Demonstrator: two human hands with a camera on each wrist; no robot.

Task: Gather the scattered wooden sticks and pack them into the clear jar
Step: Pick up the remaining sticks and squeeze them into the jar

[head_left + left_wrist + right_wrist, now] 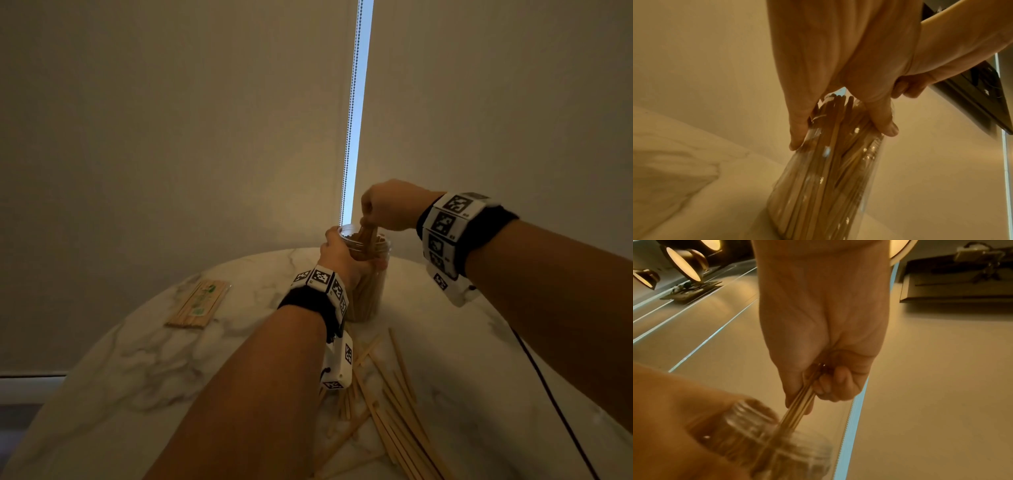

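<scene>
A clear jar (371, 291) stands upright on the marble table (137, 342), packed with many wooden sticks (826, 178). My left hand (342, 260) grips the jar (865, 175) near its top, fingers curled round its wall. Above the jar's mouth (756, 415) my right hand (383, 209) pinches a small bundle of sticks (799, 405) whose lower ends are inside the jar. Several loose sticks (397, 404) lie scattered on the table in front of the jar, partly under my left wrist.
A flat packet of wooden sticks (198, 305) lies at the table's left. A dark cable (548, 394) runs along the table's right side. A wall with a bright window slit (356, 113) and bead chain stands just behind the table.
</scene>
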